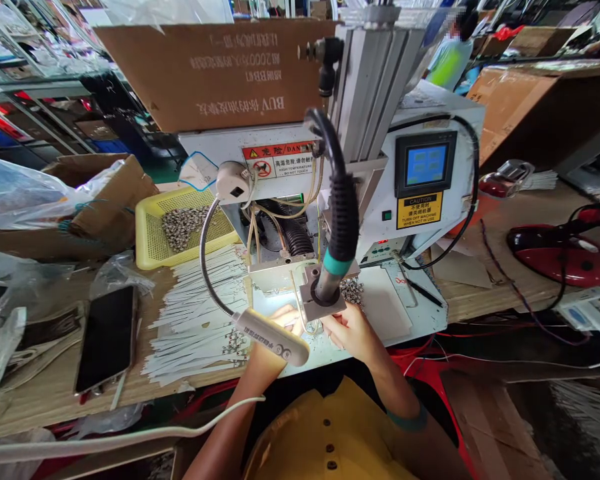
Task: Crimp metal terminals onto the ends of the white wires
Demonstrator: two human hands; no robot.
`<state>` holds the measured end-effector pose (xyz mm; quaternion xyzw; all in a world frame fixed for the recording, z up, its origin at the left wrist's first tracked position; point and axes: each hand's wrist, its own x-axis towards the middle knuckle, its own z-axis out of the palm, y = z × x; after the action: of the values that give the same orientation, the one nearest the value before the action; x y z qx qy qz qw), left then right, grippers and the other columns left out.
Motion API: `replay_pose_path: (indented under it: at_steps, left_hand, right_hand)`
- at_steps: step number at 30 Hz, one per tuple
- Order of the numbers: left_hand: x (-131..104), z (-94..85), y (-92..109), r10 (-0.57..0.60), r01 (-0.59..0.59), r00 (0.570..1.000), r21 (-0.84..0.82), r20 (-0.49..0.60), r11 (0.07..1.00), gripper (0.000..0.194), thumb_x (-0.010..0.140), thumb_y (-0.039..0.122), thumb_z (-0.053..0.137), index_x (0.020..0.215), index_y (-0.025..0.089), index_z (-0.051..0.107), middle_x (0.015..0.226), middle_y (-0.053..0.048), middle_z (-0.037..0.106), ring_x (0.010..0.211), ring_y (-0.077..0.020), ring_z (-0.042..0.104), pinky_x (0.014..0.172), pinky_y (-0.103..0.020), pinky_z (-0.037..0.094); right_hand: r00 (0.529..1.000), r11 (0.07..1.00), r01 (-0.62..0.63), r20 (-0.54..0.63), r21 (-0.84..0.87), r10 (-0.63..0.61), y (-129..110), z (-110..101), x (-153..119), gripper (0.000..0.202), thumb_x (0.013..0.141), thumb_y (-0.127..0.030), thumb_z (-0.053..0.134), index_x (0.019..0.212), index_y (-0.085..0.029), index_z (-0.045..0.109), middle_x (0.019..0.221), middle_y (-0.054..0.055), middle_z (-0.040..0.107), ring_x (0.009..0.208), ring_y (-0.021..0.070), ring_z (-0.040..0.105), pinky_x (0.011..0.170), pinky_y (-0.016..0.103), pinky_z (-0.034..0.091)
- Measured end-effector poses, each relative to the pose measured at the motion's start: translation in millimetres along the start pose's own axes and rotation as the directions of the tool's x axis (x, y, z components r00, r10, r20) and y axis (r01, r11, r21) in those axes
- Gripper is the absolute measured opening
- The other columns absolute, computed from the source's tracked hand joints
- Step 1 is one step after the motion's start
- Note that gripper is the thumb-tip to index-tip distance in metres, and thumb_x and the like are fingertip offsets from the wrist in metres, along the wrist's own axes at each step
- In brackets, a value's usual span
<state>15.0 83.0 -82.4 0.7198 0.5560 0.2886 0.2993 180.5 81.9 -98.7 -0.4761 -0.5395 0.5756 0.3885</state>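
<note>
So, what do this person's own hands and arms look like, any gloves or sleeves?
The bare left hand, partly hidden, and bare right hand show no gloves. Both forearms are sleeveless. A dark green band shows on the right arm. Between them: a mustard-yellow buttoned top.

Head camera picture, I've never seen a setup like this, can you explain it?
It's one picture, from a camera on a worker's head, looking forward and down. The white machine ahead has a screen and a label warning of high temperature. The bare left hand and right hand are at its metal block; the block and a lamp partly hide them, so I can't tell what they hold. On the bench, to the left, lie a phone and white strips, with a basket of small parts beyond the strips. More parts lie just beyond the right hand.
</note>
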Motion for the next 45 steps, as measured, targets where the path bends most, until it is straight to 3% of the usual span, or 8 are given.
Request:
replay_pose_path:
  at_steps: [6,10,13,17,22,26,32,45]
  left_hand:
    - [-17.4,-37.2,-11.9,0.147,-0.135,0.988,0.183,-0.051,0.974,0.028,0.081,0.032,0.043,0.057,0.028,0.058,0.057,-0.002,0.058,0.063,-0.0212,0.059,0.060,-0.033,0.053]
    - [-46.4,-90.7,-44.0,0.120,0.058,0.916,0.423,-0.382,0.904,0.020,0.084,0.032,0.046,0.089,0.030,0.066,0.079,-0.002,0.064,0.071,-0.0206,0.061,0.062,-0.031,0.048]
    - [-63.8,-112.8,-66.8,0.070,0.107,0.932,0.452,-0.356,0.886,0.026,0.086,0.035,0.045,0.104,0.035,0.064,0.084,-0.001,0.066,0.077,-0.0213,0.063,0.068,-0.032,0.050]
    - [-68.4,-110.9,-79.2,-0.011,0.077,0.983,0.359,-0.183,0.930,0.022,0.085,0.034,0.050,0.091,0.028,0.070,0.085,-0.003,0.067,0.081,-0.0217,0.064,0.074,-0.034,0.053]
    - [-34.1,-95.9,-81.4,-0.022,0.168,0.939,0.404,-0.342,0.899,0.023,0.089,0.029,0.046,0.089,0.019,0.067,0.088,-0.006,0.066,0.086,-0.0200,0.062,0.081,-0.034,0.050]
    - [-1.5,-85.8,-82.8,-0.014,0.228,0.929,0.543,-0.370,0.808,0.019,0.087,0.022,0.049,0.099,0.018,0.063,0.099,-0.010,0.063,0.094,-0.0252,0.057,0.083,-0.038,0.047]
    - [1.0,-86.7,-90.7,0.002,0.170,0.945,0.494,-0.327,0.853,0.014,0.088,0.019,0.046,0.083,0.019,0.059,0.088,-0.006,0.062,0.087,-0.0228,0.057,0.081,-0.036,0.046]
    - [-10.1,-93.5,-101.7,0.098,0.112,0.913,0.474,-0.395,0.873,0.020,0.089,0.017,0.033,0.083,0.020,0.052,0.082,-0.006,0.060,0.081,-0.0210,0.057,0.073,-0.033,0.046]
  right_hand:
    - [0.986,0.907,0.137,-0.032,-0.399,-0.163,-23.4,-4.4,-26.7,0.024,0.090,-0.029,0.045,0.068,-0.022,0.052,0.057,-0.002,0.050,0.053,0.0127,0.048,0.050,0.025,0.038]
    - [0.952,0.659,0.046,-0.168,-0.751,-0.258,-18.1,-40.7,-32.0,0.025,0.091,-0.027,0.043,0.068,-0.024,0.053,0.055,0.001,0.054,0.049,0.0171,0.050,0.051,0.029,0.038]
    - [0.886,0.623,-0.022,-0.304,-0.782,-0.351,1.4,-68.7,-19.1,0.017,0.088,-0.025,0.040,0.079,-0.022,0.054,0.076,0.009,0.064,0.067,0.0227,0.059,0.065,0.035,0.044]
    - [0.863,0.630,0.079,-0.263,-0.773,-0.431,25.6,-78.8,-2.6,0.015,0.082,-0.031,0.043,0.079,-0.021,0.055,0.077,0.011,0.064,0.076,0.0263,0.059,0.072,0.040,0.046]
    - [0.828,0.567,0.088,-0.257,-0.819,-0.499,33.1,-75.5,-2.1,0.026,0.082,-0.043,0.043,0.075,-0.021,0.055,0.069,0.009,0.063,0.067,0.0249,0.060,0.064,0.036,0.047]
    - [0.807,0.683,-0.050,-0.433,-0.729,-0.402,17.7,-72.1,-16.6,0.027,0.080,-0.047,0.047,0.078,-0.021,0.056,0.070,0.008,0.067,0.061,0.0226,0.062,0.057,0.032,0.046]
    - [0.981,0.933,-0.005,-0.182,-0.359,-0.065,9.6,-71.3,-25.6,0.027,0.079,-0.045,0.057,0.085,-0.019,0.062,0.064,0.003,0.066,0.047,0.0138,0.055,0.040,0.022,0.040]
    - [0.965,0.981,-0.047,-0.261,-0.189,-0.004,25.9,-72.9,-21.3,0.023,0.079,-0.042,0.060,0.082,-0.019,0.060,0.066,0.002,0.062,0.054,0.0132,0.056,0.041,0.020,0.037]
